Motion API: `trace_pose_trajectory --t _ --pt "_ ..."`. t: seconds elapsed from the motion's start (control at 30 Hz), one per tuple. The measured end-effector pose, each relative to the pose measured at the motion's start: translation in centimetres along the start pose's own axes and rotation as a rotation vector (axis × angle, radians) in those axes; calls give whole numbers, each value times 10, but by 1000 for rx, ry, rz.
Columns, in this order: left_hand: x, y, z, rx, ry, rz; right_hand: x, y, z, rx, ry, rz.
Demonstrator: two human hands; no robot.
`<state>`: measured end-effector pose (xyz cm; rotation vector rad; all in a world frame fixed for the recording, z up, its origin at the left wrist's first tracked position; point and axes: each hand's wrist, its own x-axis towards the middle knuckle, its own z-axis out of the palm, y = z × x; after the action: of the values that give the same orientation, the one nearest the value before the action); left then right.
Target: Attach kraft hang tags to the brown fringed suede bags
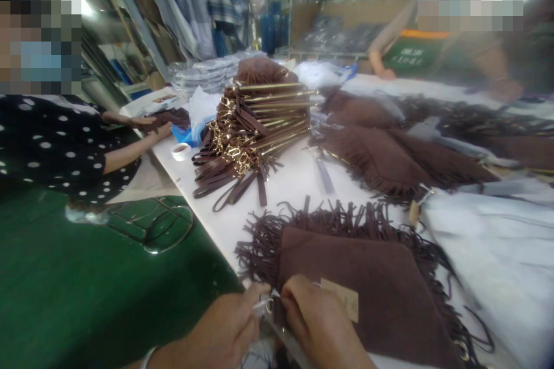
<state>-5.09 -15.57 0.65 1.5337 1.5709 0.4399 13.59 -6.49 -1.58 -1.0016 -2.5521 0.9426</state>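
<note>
Right hand (318, 320) pinched on dark tab (279, 312), left hand (234, 326) curled just beside

Workshop, many matching fringed bags (367, 265), white worktable (296, 184), co-workers (64, 150), green floor (52, 277)

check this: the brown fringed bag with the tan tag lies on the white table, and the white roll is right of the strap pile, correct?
Wrong side: in the head view, the white roll is left of the strap pile. The brown fringed bag with the tan tag does lie on the white table.
</note>
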Motion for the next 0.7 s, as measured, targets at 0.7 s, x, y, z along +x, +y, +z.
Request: trace_pose_trajectory --t 0.7 --pt "9 -32 15 -407 -84 -301 6 -14 -24 10 -176 45"
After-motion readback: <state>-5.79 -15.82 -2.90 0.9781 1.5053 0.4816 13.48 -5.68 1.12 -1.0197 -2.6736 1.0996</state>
